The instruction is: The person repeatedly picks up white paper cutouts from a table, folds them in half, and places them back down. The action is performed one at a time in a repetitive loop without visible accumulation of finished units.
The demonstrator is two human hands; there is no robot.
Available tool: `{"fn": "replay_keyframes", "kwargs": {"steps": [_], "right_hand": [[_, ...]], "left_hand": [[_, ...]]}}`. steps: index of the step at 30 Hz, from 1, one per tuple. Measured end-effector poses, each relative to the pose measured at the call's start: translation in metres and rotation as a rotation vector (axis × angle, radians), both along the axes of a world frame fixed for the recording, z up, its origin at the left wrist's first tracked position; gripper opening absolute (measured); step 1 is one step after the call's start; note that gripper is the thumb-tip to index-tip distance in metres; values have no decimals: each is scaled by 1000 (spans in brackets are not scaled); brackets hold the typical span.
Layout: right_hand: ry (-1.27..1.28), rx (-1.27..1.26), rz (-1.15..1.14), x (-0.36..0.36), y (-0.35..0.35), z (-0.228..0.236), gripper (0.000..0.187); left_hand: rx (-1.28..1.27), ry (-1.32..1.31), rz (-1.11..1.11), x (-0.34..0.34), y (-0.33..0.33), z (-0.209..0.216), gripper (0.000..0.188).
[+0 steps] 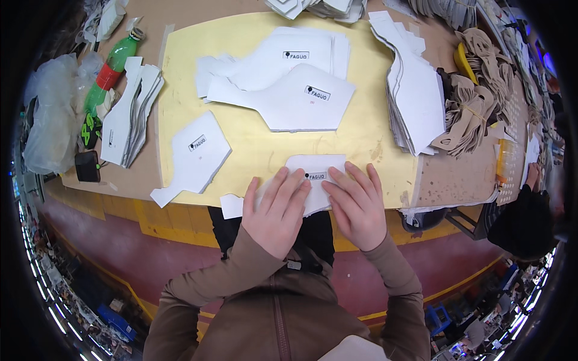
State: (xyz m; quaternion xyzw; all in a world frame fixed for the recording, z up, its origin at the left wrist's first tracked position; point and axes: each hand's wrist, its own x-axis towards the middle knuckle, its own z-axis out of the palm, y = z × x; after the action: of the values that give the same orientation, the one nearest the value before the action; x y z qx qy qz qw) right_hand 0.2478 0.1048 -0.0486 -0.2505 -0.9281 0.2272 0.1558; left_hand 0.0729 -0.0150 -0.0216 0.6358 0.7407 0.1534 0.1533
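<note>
Left: loose white angular cut-out [201,153] on pale-yellow sheet [259,161]. Left hand [276,212] open, fingers flat on white labelled panel [313,163] at sheet's near edge; right hand [360,209] also open, fingertips on it. Further right, stacked white shapes [415,96].

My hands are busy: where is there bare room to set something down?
Bare: the yellow sheet between the central white pile and the right white stack, plus a strip beyond the white piece under your fingers; also brown board below the nearer tan bundle. Crowded: the left side, with plastic bag, green bottle and left white stack.
</note>
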Motion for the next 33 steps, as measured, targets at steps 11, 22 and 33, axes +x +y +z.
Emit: {"fn": "replay_keyframes", "kwargs": {"steps": [11,22,33], "right_hand": [[244,-225,-359,-8,-3,6,40],[785,-1177,-414,-23,-30,49,22],[752,-1122,-436,-28,-28,57,21]], "left_hand": [[156,-576,157,-37,20,-9,36],[-121,-1073,234,-82,43,60,25],[-112,-1090,272,-82,40,71,25]]}}
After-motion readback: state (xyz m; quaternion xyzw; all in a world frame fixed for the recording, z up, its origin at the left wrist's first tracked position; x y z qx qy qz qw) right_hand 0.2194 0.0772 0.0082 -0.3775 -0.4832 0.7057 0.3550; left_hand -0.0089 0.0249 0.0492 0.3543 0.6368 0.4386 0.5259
